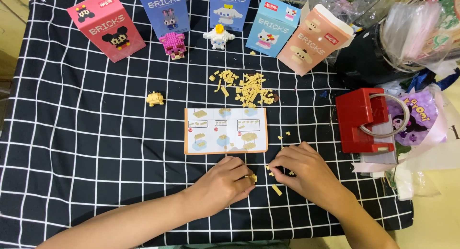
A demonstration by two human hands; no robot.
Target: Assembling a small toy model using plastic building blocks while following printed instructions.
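My left hand (225, 182) rests on the black checked cloth (96, 148) and pinches a small tan brick piece (252, 177) at its fingertips. My right hand (302, 170) lies just to its right, fingers curled over a few loose tan bricks (277, 190). A folded instruction sheet (225, 130) lies flat just beyond both hands. Farther back sits a scattered pile of tan bricks (247, 88). A small built tan part (155, 99) stands alone to the left of the sheet.
Several coloured brick boxes (106, 26) stand along the far edge, with a pink figure (173, 44) and a white figure (218, 37) in front. A red box (362, 119), plastic bags and a dark container (369, 52) crowd the right side.
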